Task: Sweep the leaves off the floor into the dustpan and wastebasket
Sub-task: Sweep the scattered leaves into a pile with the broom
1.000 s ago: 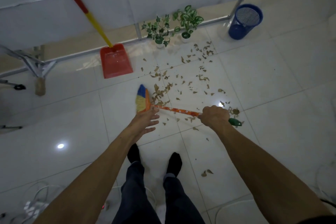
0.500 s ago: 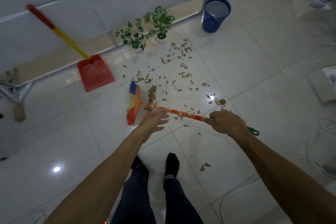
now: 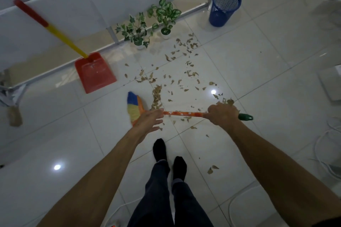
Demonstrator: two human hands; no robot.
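Right hand (image 3: 223,114): clenched around the orange patterned broom handle (image 3: 184,113), close to its green end cap (image 3: 245,117). Left hand (image 3: 150,120): fingers extended and relaxed, lying against the handle near the brush head; firm grip apparently not applied, contact partly hidden. Short broom with blue, yellow and orange bristles (image 3: 134,107): held roughly level, low over the white tiled floor (image 3: 258,79), bristles pointing left. Dry brown leaves (image 3: 184,77): scattered across the tiles between broom and wall, with a denser clump (image 3: 156,96) just right of the bristles and two stray leaves (image 3: 212,169) near the feet in black socks (image 3: 160,150). Red plastic dustpan with red-and-yellow handle (image 3: 95,73): flat on the floor to the left, handle leaning on the wall. Blue mesh wastebasket (image 3: 224,6): upright at upper right, well apart. Two small potted green plants (image 3: 151,22): beside the wall.
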